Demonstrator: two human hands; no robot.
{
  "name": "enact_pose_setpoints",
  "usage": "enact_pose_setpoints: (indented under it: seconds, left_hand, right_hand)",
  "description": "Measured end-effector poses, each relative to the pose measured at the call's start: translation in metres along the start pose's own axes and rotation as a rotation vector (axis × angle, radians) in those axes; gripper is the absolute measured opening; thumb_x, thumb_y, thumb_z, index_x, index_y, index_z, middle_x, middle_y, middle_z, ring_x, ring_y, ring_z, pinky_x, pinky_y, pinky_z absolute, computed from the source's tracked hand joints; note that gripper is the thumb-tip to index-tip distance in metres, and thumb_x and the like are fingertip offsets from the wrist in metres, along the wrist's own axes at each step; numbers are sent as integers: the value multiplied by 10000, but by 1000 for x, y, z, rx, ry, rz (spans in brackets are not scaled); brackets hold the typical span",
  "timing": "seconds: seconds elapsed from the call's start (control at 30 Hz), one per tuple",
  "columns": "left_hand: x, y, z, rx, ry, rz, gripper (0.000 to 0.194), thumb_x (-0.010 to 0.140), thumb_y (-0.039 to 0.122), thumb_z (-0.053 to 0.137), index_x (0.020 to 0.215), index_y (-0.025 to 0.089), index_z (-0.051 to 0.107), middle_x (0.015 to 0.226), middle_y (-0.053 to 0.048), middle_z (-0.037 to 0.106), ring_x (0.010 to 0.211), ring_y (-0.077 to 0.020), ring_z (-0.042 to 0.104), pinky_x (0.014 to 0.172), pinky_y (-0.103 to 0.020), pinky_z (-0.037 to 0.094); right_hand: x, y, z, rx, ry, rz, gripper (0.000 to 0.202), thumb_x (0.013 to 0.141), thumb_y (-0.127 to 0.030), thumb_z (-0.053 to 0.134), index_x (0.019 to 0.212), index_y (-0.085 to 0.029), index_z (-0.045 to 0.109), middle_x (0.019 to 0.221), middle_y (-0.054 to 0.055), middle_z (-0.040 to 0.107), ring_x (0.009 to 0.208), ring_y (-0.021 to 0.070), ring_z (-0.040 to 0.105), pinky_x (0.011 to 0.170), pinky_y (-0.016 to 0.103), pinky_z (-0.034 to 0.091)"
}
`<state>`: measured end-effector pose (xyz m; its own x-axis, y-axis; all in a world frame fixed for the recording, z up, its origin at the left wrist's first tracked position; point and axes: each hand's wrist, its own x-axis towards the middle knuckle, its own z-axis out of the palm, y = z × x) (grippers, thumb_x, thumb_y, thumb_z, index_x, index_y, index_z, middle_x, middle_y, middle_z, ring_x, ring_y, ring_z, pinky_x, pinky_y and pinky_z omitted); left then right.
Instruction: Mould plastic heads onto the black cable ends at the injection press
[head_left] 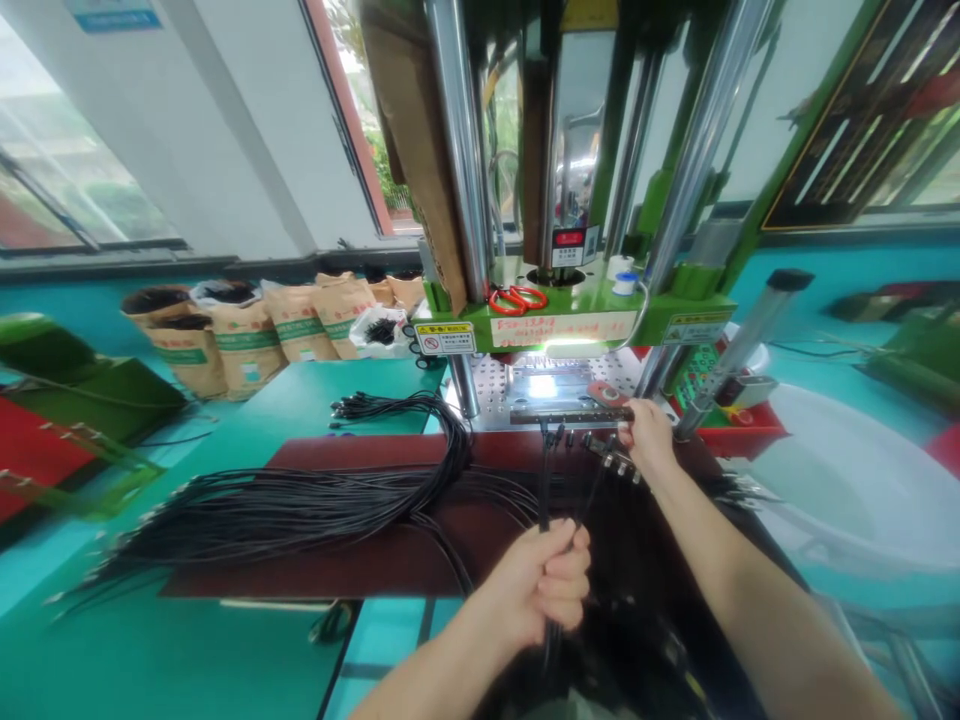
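Note:
My left hand [551, 585] is closed around black cables [544, 480] that run up toward the machine's metal plate. My right hand [646, 435] is closed at the right end of a dark metal bar [570, 416], beside a red tool [606, 394] on the mould [551, 385]. Whether its fingers grip the bar or the tool is unclear. Small connectors [619, 460] lie just below the right hand. Left of my hands, a large bundle of black cables [300, 510] lies on a brown board [225, 580].
Green press [480, 330] with upright steel columns stands ahead, red-handled scissors [517, 300] on its ledge. Paper sacks [244, 345] line the back left. A red tray [750, 435] and a large white tub [847, 480] are at right. A green table [202, 660] extends left.

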<state>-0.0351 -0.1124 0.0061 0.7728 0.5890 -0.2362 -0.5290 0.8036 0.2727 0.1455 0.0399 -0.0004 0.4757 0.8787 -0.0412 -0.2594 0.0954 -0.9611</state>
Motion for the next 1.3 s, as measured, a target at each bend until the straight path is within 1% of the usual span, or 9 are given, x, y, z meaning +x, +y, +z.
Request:
enact_pose_setpoints:
  seconds: [0.2,0.3,0.53,0.7,0.8,0.87,1.07,1.2,1.3]
  left_hand:
    - [2,-31,-2,179,-109,-280,241,765,350,598,702,154,474,446,80,251,351,-31,122,335,-157,60]
    - [-19,-19,4,188,-118,-176,247,786,378,574,718,166,467,453,83,254,341,-30,131,321,-150,101]
    - [-114,140,32,118,59,1018,242,927,268,335,705,175,359,489,81,249,363,-20,230,339,-94,218]
    - [-110,257,-14,244,932,1655,278,922,211,253,645,193,230,478,84,171,376,-34,218,391,-132,268]
    - [-81,283,-64,443,1472,1371,222,878,138,324,686,204,235,521,96,253,435,-36,330,475,-163,360]
    - [-63,283,-93,537,1525,1155,194,832,98,396,711,192,278,546,96,308,466,-42,380,497,-185,375]
    - [-59,272,-122,716,1448,711,202,809,314,480,722,135,445,550,19,455,457,-102,460,443,-225,371]
    - [-69,271,-100,864,1357,569,296,734,394,531,689,102,547,578,-29,531,426,-90,435,395,-200,318]
    - [-54,236,-65,1118,1072,628,272,668,383,598,738,121,582,617,-1,546,461,-67,433,421,-179,312]
  right_hand:
    - [-7,7,5,-33,-59,32,109,687,-261,538,660,-193,457,361,-76,441,267,50,355,245,126,207]
    - [3,8,-1,-60,-53,38,101,696,-256,529,685,-194,451,367,-69,464,257,46,335,246,130,216]
    - [28,-3,-57,-207,-80,47,128,706,-258,541,664,-188,442,381,-47,470,279,52,339,273,156,220]
    - [34,-10,-94,-453,-369,95,140,644,-249,625,652,-163,515,500,-12,532,425,95,465,415,225,392]
    - [42,-6,-106,-1013,-463,-154,155,657,-249,580,777,-153,595,656,28,610,594,169,571,599,306,470]
    - [46,-2,-109,-1226,-467,-288,174,670,-253,550,801,-159,614,815,61,633,771,220,593,755,362,456]
    - [36,-11,-112,-1351,-520,-441,243,703,-218,505,912,-156,612,1023,97,569,966,233,533,900,356,377]
    - [13,-43,-133,-1474,-908,-371,322,751,-279,486,1033,-154,580,943,79,595,833,203,578,751,298,435]
    - [-5,-58,-143,-1570,-1090,-298,348,700,-191,500,1040,-163,571,976,79,601,876,217,578,766,304,420]
